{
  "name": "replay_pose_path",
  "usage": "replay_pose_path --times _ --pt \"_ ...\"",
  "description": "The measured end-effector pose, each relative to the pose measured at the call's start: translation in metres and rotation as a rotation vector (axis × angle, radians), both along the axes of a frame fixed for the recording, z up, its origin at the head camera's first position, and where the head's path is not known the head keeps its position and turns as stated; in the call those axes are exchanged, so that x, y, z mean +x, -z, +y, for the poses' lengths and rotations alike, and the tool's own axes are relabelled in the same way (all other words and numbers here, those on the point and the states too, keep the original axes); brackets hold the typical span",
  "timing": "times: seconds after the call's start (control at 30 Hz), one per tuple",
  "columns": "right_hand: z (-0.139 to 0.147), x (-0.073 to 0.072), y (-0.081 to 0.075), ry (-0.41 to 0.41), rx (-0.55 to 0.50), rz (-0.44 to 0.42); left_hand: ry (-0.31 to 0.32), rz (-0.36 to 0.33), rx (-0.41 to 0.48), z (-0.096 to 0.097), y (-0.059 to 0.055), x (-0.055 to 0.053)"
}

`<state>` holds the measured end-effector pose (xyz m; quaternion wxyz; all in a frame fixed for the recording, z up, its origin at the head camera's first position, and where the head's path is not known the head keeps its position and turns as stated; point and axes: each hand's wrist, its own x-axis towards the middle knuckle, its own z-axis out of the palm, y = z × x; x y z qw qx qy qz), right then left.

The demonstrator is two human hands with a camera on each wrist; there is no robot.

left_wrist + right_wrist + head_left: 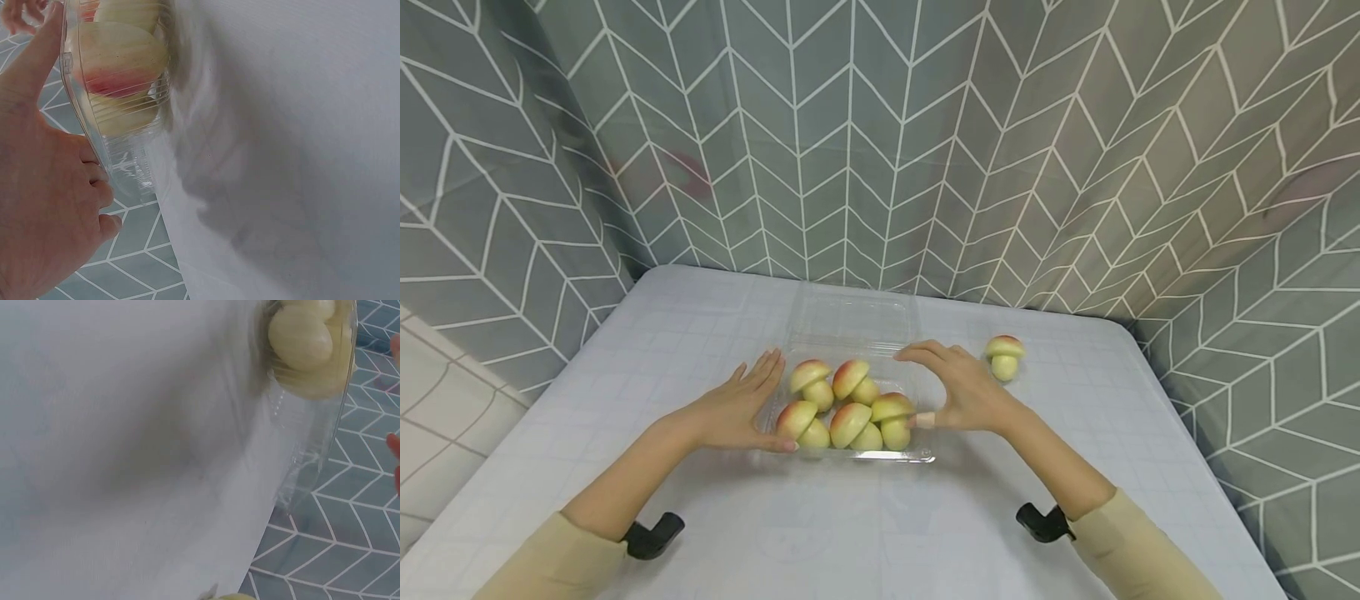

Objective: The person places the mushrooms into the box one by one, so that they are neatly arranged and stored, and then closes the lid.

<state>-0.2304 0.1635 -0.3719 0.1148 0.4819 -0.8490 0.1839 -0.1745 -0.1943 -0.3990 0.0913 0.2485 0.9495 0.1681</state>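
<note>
Several pale yellow mushroom-shaped pieces (848, 423) with red-blushed caps lie in a clear plastic clamshell box (925, 455). Its clear lid (853, 319) is folded back on the far side. My left hand (737, 408) rests along the box's left side, fingers extended, thumb by the near rim. Over the right side is my right hand (966, 387), fingers spread well apart from the thumb. That thumb, with a tan band round it, points at the rightmost mushroom piece (892, 406); whether it touches is unclear. The right wrist view shows only fingertips (394, 445) at its edge.
Another mushroom-shaped piece (1003, 357) stands on the white-covered table (865, 525), right of the box beyond my right hand. A grey curtain (880, 150) with white chevron lines surrounds the table's back and sides. Black wrist mounts (655, 535) sit at both sleeves.
</note>
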Motion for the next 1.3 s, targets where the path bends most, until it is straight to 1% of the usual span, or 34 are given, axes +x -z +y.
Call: replay_pose_path --times 0.1,0.2,0.53,0.63,0.77,0.93,1.13,1.3 --pt "0.005 -0.001 -0.002 -0.007 -0.071 0.058 0.002 -0.003 0.004 0.001 0.001 -0.001" --pt "0.009 -0.001 -0.005 -0.008 -0.113 0.106 0.004 -0.003 0.011 0.002 0.001 -0.001" --pt "0.03 -0.002 -0.009 0.047 -0.179 0.164 0.017 0.003 0.009 0.006 -0.002 -0.002" --pt "0.037 -0.001 -0.01 0.089 -0.189 0.19 0.019 0.001 0.01 0.007 -0.003 -0.003" --pt "0.047 -0.001 -0.011 0.135 -0.196 0.193 0.024 -0.003 0.012 0.008 -0.003 -0.004" --pt "0.059 -0.002 -0.01 0.141 -0.228 0.176 0.031 0.007 0.017 0.007 -0.001 -0.005" --pt "0.071 -0.005 -0.011 0.155 -0.261 0.153 0.023 0.009 0.024 0.002 0.0 -0.002" --pt "0.084 -0.007 -0.008 0.182 -0.275 0.159 0.02 0.008 0.034 0.001 -0.001 0.0"
